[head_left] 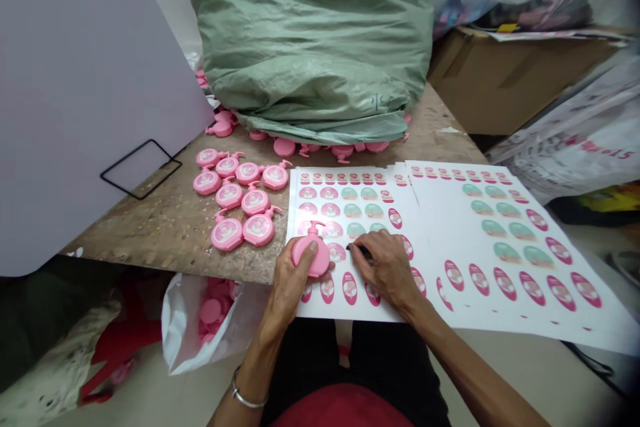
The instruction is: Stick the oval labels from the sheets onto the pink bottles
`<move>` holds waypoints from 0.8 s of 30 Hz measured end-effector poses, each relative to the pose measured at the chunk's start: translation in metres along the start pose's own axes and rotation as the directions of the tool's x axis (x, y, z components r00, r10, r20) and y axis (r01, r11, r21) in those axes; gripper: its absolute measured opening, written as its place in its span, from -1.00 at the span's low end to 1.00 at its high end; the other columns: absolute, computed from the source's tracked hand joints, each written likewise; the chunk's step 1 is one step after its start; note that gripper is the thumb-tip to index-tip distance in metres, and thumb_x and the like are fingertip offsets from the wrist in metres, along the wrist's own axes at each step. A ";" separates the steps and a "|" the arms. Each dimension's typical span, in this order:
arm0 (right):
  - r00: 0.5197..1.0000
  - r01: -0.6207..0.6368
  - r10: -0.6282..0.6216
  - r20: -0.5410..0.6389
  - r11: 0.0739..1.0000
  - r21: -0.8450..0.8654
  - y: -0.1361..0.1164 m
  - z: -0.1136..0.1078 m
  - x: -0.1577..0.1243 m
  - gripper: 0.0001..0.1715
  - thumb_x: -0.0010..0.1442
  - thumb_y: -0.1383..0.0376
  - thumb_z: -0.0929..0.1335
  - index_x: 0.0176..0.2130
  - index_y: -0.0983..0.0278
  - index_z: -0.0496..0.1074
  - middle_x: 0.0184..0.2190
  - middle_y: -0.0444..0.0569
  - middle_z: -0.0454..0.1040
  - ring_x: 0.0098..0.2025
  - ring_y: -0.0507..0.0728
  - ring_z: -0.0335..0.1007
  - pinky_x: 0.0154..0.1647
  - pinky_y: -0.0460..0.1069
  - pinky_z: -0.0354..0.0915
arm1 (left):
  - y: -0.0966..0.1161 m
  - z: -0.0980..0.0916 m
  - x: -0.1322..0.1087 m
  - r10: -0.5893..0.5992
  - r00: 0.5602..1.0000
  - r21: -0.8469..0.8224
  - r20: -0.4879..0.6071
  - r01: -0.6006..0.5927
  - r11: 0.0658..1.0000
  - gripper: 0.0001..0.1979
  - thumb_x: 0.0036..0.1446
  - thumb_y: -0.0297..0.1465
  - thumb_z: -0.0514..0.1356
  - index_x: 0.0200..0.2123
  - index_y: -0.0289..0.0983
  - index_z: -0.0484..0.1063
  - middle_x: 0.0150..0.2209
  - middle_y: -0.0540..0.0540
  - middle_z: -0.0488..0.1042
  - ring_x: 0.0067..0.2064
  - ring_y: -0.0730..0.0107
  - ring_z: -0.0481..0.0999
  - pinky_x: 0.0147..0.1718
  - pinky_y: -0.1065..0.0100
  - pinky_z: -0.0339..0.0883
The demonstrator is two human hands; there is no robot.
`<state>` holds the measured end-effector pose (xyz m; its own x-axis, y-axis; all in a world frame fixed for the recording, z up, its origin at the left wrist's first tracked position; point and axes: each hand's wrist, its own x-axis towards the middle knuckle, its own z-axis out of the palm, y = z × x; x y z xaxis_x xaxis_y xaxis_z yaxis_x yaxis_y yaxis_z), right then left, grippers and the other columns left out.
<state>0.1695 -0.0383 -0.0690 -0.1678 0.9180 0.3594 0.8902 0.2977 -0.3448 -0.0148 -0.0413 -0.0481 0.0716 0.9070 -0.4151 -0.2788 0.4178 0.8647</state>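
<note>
My left hand (286, 283) grips a small pink pump bottle (311, 256), its plain round face turned up and its nozzle pointing away from me. Under both hands lies a white sticker sheet (320, 311) with pink, green and oval printed stickers. Bent over this sheet, my right hand (387, 265) pinches a small dark tool (350, 248), its tip close to a pink sticker beside the bottle. Most of that tool is hidden by the fingers. Left of the sheet sit several pink pump bottles (258, 229) with round labels on their faces.
A big green sack (315, 33) stands at the back, with unlabelled pink bottles (285, 147) around its base. More sticker sheets (435, 227) lie at right. A white bag (175, 327) of pink pieces hangs below the table edge. A cardboard box (520, 73) is at back right.
</note>
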 end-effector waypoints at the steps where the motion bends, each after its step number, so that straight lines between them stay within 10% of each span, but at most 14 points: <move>1: 1.000 -0.001 0.001 0.007 1.000 0.017 0.001 0.000 0.000 -0.76 0.25 0.29 0.25 -0.44 0.25 0.37 -0.53 -0.08 0.40 -0.38 0.10 0.22 -0.28 0.04 0.01 | 0.000 0.000 0.000 0.001 1.000 0.008 -0.003 -0.001 1.000 -0.52 0.02 -0.15 0.30 -0.09 -0.34 0.35 -0.17 -0.27 0.53 -0.31 0.16 0.62 -0.47 0.34 0.52; 13: 0.991 0.013 0.010 -0.136 0.986 0.165 -0.005 -0.003 -0.001 -0.78 0.16 0.16 0.36 -0.44 0.23 0.37 -0.52 -0.07 0.44 -0.40 0.11 0.26 -0.26 0.06 0.13 | -0.001 0.000 -0.002 0.045 0.999 -0.019 -0.021 -0.045 0.999 -0.53 0.04 -0.14 0.28 -0.09 -0.35 0.38 -0.19 -0.24 0.52 -0.33 0.21 0.61 -0.43 0.32 0.52; 19: 0.924 -0.271 0.376 -0.063 0.765 0.584 -0.019 -0.033 0.007 -0.76 0.12 0.10 0.40 -0.32 0.22 0.45 -0.38 -0.07 0.49 -0.38 0.09 0.37 -0.34 0.00 0.30 | 0.005 0.005 -0.011 0.036 0.999 -0.175 -0.003 -0.036 0.984 -0.51 0.06 -0.09 0.25 -0.08 -0.34 0.37 -0.28 -0.16 0.50 -0.33 0.23 0.59 -0.44 0.32 0.52; 24: 0.972 -0.179 0.237 -0.003 0.742 0.646 -0.044 -0.044 0.010 -0.75 0.17 0.15 0.37 -0.20 0.19 0.55 -0.38 -0.05 0.52 -0.32 0.11 0.38 -0.27 0.04 0.32 | 0.011 0.016 -0.020 0.020 1.000 -0.261 0.003 -0.019 0.965 -0.43 0.15 0.00 0.09 0.02 -0.33 0.38 -0.12 -0.24 0.52 -0.19 0.19 0.57 -0.36 0.30 0.53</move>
<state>0.1470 -0.0540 -0.0123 0.0492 0.9615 0.2703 0.4166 0.2262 -0.8805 -0.0038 -0.0539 -0.0259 0.0684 0.9155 -0.3965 -0.5204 0.3719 0.7687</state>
